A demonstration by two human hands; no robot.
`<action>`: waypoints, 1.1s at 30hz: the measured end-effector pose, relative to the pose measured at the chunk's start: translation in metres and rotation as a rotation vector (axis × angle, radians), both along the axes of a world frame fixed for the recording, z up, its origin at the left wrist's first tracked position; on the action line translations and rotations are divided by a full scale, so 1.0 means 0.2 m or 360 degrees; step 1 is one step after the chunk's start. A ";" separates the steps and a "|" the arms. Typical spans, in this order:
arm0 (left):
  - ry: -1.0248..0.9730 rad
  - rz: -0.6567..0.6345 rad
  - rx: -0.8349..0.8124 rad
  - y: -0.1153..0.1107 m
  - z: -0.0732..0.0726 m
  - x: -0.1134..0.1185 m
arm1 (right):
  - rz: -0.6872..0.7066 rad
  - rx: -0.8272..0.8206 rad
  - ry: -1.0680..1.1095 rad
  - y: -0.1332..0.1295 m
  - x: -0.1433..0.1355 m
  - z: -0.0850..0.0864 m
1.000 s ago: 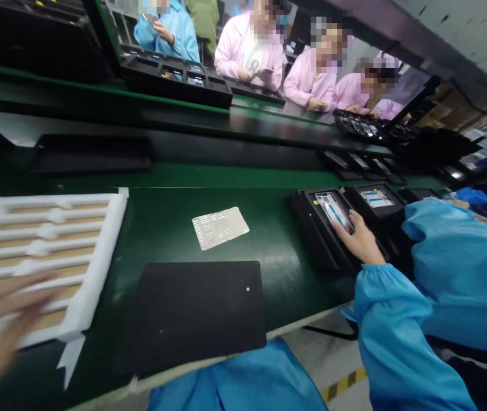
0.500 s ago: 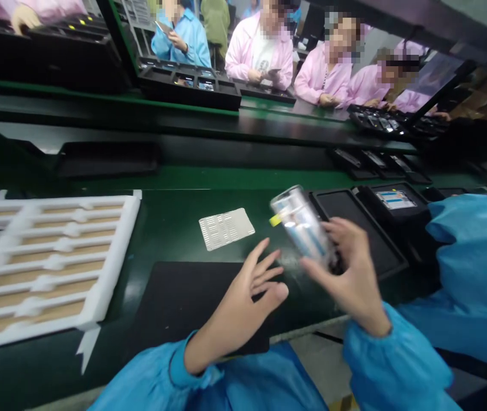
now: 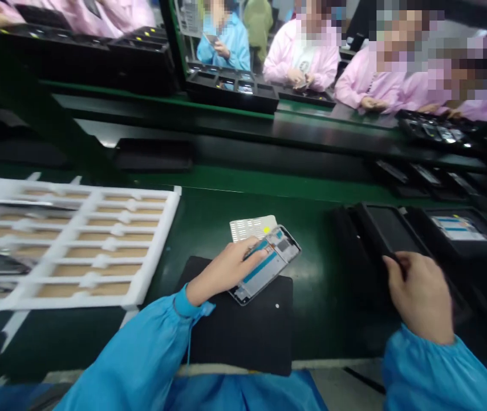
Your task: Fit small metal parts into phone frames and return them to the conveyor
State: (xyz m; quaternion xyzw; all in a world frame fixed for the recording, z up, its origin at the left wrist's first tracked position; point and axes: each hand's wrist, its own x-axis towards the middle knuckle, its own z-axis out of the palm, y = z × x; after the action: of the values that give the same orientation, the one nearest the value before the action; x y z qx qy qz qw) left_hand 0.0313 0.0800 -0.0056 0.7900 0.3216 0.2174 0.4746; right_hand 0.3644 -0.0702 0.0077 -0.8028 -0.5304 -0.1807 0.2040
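On the black mat (image 3: 243, 325) at the near edge of the green conveyor belt (image 3: 209, 217), the left hand (image 3: 226, 268) grasps one phone frame (image 3: 267, 264) by its near long edge, fingers curled over it, the frame lying tilted with its far corner over the white perforated card (image 3: 250, 226). Off to the right, the right hand (image 3: 421, 297) pinches the near rim of an empty black tray (image 3: 386, 228), fingers closed on it. I judge the step in hand to be setting the frame down on the mat while the emptied tray is dealt with; the next move calls for steadying the frame flat and keeping the tray clear of its neighbour, a second black tray (image 3: 461, 231) that carries one labelled part. One white foam rack (image 3: 158, 240) with rows of slots lies well apart to the left.
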 end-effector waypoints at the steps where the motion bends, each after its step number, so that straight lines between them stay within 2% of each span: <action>1: -0.0003 -0.0072 0.0052 0.01 0.00 0.00 | 0.0015 0.0069 -0.0028 0.04 -0.05 0.03; 3: -0.0003 -0.0163 0.0125 0.03 -0.02 0.01 | 0.0135 0.0131 -0.0035 0.18 -0.18 0.09; 6: 0.0112 -0.0246 0.0215 0.04 -0.07 0.00 | 0.0425 0.0065 0.0040 0.57 -0.37 0.10; 8: 0.0227 -0.0324 0.0232 0.04 -0.09 -0.01 | 0.0580 -0.0018 0.0179 0.90 -0.47 0.04; 11: 0.0405 -0.0443 0.0194 0.04 -0.12 -0.03 | 0.0779 -0.0118 0.0281 1.33 -0.59 -0.10; 13: 0.0462 -0.0476 0.0223 0.03 -0.13 -0.04 | 0.0903 -0.0174 0.0356 1.50 -0.66 -0.18; 14: 0.0469 -0.0480 0.0250 0.03 -0.13 -0.04 | 0.0953 -0.0191 0.0400 1.54 -0.68 -0.21; 16: 0.0455 -0.0482 0.0294 0.03 -0.14 -0.05 | 0.1020 -0.0197 0.0486 1.54 -0.70 -0.24; 18: 0.0427 -0.0471 0.0308 0.03 -0.14 -0.06 | 0.1080 -0.0215 0.0563 1.44 -0.69 -0.24; 23: 0.0390 -0.0437 0.0298 0.05 -0.16 -0.09 | 0.1341 -0.0521 0.0711 0.97 -0.60 -0.21; 26: 0.0401 -0.0460 0.0324 0.05 -0.17 -0.09 | 0.1389 -0.0564 0.0719 0.78 -0.59 -0.23; 29: 0.0406 -0.0463 0.0352 0.05 -0.18 -0.09 | 0.1309 -0.0441 0.0652 0.76 -0.61 -0.26; 33: 0.0450 -0.0485 0.0349 0.05 -0.17 -0.09 | 0.1293 -0.0413 0.0558 0.90 -0.64 -0.29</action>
State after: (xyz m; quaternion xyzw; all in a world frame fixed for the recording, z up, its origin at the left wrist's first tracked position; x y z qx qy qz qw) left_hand 0.0143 0.0906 -0.0396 0.8988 0.2363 0.0641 0.3635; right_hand 0.2371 0.1099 -0.0511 -0.5672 -0.7778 0.1204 0.2427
